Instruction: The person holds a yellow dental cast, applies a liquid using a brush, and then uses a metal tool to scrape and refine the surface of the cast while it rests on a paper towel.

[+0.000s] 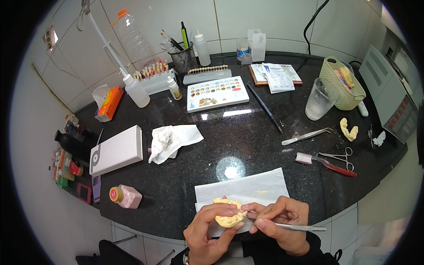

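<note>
My left hand (204, 227) is closed around a yellow dental cast (229, 221), with the thumb below and the fingers over its top. A row of cast teeth faces up, and part of the arch is hidden under my fingers. My right hand (287, 221) grips a slim metal dental carver (302, 228) like a pen. Its tip meets the right end of the cast, while the handle points off to the right. Underneath both hands lies a white paper sheet (260, 183) at the front edge of the black counter, with a few yellow crumbs on it.
To the right are a toothbrush (324, 164), scissor-handled forceps (346, 159), tweezers (307, 136), another cast (349, 129) and a plastic cup (319, 101). A pink-filled jar (127, 197), white box (117, 150) and crumpled tissue (170, 139) stand left. Behind sits a colour palette (217, 93).
</note>
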`<state>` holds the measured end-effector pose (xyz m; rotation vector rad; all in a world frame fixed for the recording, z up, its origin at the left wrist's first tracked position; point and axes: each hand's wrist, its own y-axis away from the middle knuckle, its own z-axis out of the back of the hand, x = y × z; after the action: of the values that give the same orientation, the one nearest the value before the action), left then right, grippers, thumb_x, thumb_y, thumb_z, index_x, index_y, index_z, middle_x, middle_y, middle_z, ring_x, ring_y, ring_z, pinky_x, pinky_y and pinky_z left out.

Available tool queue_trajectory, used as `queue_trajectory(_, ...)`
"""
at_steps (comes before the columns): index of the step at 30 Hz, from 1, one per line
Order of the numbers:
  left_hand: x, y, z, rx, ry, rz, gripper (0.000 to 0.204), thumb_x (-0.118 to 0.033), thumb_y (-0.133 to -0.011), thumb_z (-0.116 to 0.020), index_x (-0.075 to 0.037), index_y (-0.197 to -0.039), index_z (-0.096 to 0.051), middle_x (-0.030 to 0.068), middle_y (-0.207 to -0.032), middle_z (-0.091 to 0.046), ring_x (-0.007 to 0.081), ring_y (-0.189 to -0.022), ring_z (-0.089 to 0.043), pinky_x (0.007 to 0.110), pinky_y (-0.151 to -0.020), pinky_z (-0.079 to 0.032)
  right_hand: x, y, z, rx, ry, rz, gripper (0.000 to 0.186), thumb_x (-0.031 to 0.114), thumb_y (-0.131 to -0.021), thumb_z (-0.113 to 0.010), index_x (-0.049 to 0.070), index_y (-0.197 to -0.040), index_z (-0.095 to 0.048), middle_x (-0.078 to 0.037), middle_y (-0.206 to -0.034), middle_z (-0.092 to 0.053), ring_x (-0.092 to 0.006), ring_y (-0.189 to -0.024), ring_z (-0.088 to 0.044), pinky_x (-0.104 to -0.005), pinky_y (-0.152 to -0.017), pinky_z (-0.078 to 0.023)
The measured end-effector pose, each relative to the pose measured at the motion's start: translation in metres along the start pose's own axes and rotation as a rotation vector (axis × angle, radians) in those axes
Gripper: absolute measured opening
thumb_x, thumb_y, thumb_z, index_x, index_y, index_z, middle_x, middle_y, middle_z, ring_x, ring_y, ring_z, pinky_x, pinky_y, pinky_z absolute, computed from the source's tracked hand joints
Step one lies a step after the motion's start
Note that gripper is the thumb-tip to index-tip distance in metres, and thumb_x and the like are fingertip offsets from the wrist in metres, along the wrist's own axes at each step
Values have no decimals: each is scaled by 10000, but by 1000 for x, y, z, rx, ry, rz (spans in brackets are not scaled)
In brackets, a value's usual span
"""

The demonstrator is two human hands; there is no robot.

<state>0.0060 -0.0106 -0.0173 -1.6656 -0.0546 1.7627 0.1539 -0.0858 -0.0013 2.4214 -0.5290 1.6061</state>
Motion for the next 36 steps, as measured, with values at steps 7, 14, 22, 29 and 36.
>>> queue_trajectory(7, -1, -8, 3, 58, 70, 124, 286, -26, -757, -728, 16, -988, -565, 138, -922, -653, 240, -906, -649, 380, -859, -498, 1, -1, 1, 14, -46, -16, 134, 4, -818, -639, -19, -743, -530, -187, -651, -642, -195, -672, -670, -525, -933, -456)
queue_trajectory(14, -2, -4, 2, 75, -38, 95, 329, -3, -740, -728, 8, -993, -519, 168, -935, -636, 235, -928, -631, 455, -973, -435, 1, 0, -1, 14, -37, -58, 126, -5, -819, -632, -22, -745, -532, -184, -650, -642, -191, -675, -670, -521, -947, -447)
queue_trajectory(22, -10, -5, -3, 6, -5, 83, 296, 18, -763, -707, 33, -1011, -546, 159, -954, -639, 218, -921, -623, 350, -871, -466, -1, 0, -2, -25, -60, -12, 139, -8, -824, -619, 1, -743, -506, -168, -640, -640, -180, -666, -667, -520, -950, -449)
queue_trajectory(29, -12, -6, 0, 30, -35, 68, 288, 28, -774, -698, 40, -1026, -558, 154, -976, -636, 206, -918, -621, 296, -820, -482, -1, 0, -1, -11, -32, -29, 131, -5, -820, -626, -6, -749, -516, -165, -639, -641, -180, -668, -668, -507, -956, -449)
queue_trajectory(36, -11, -7, 0, 27, -62, 147, 270, -19, -749, -730, 4, -977, -587, 137, -938, -658, 232, -912, -650, 376, -870, -496, 2, 1, -1, 22, -3, -76, 113, -10, -825, -622, -14, -762, -528, -172, -656, -646, -188, -688, -675, -497, -965, -445)
